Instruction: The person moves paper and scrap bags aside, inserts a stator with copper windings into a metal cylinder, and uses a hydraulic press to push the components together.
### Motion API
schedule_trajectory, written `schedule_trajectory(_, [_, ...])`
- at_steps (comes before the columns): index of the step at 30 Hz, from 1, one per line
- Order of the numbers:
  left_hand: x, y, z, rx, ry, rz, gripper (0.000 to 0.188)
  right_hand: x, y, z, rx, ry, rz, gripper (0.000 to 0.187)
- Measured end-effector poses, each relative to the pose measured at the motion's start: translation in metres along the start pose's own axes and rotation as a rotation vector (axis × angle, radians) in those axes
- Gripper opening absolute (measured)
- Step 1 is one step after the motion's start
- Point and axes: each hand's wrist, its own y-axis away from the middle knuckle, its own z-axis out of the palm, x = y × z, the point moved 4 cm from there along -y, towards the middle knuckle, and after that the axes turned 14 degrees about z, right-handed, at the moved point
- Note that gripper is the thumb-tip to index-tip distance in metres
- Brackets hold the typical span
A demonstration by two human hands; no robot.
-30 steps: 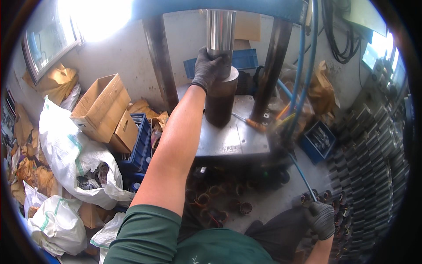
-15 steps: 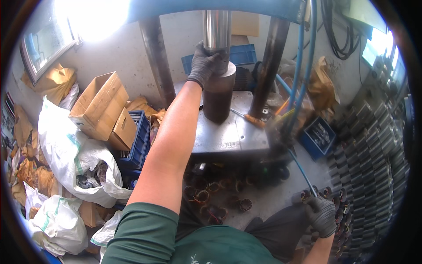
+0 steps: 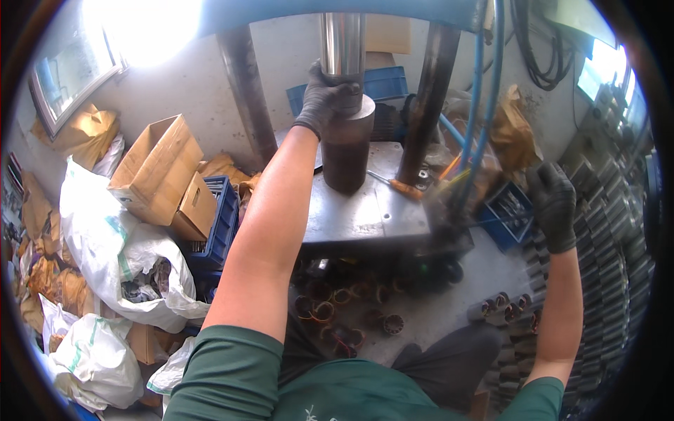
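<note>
My left hand (image 3: 324, 102), in a dark grey glove, is closed around the lower end of the shiny steel ram (image 3: 342, 46) of a press. Under it stands a thick steel cylinder (image 3: 347, 151), bright at the top and dark below, upright on the metal press table (image 3: 351, 217). At the right, my gloved right hand (image 3: 553, 205) is raised with its fingers curled closed. A thin blue lever (image 3: 486, 222), faint and blurred, seems to run from beside the press into that hand; the grip itself is partly hidden.
Dark press columns (image 3: 427, 105) flank the cylinder, with blue hoses (image 3: 487, 91) at the right. A wooden-handled tool (image 3: 406, 189) lies on the press table. Stacked metal parts (image 3: 597, 281) fill the right; wound motor parts (image 3: 393, 323) lie below. Cardboard boxes (image 3: 158, 172) and white sacks (image 3: 95, 231) crowd the left.
My right hand has swung up and outward from low at the right, and the blue lever has risen with it. My left hand stays at the ram.
</note>
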Motion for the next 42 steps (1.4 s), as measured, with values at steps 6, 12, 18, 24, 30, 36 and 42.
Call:
schedule_trajectory(6, [0.015,0.005,-0.004,-0.01,-0.241,-0.027,0.095,0.001,0.09,-0.03,-0.471,0.022,0.08,0.02])
schedule_trajectory(12, [0.001,-0.009,0.023,0.024,0.17,-0.164,0.11,0.01,0.231,-0.047,-0.826,0.039,0.247,0.015])
schedule_trajectory(18, [0.01,-0.003,-0.009,0.014,-0.19,0.157,0.086,0.01,0.244,-0.029,-0.658,0.052,0.272,0.02])
schedule_trajectory(24, [0.008,0.003,0.013,0.046,-0.145,0.099,0.077,0.006,0.239,-0.045,-0.6,0.07,0.312,0.022])
schedule_trajectory(30, [0.035,0.009,0.007,0.011,-0.161,0.014,0.069,0.01,0.238,-0.034,-0.585,0.007,0.317,0.021])
schedule_trajectory(36, [0.01,0.007,-0.005,0.021,-0.116,-0.014,0.076,0.006,0.234,-0.036,-0.583,0.03,0.301,0.02])
schedule_trajectory(42, [0.0,0.004,-0.006,-0.009,-0.146,-0.083,0.066,0.005,0.231,-0.038,-0.605,0.007,0.32,0.021])
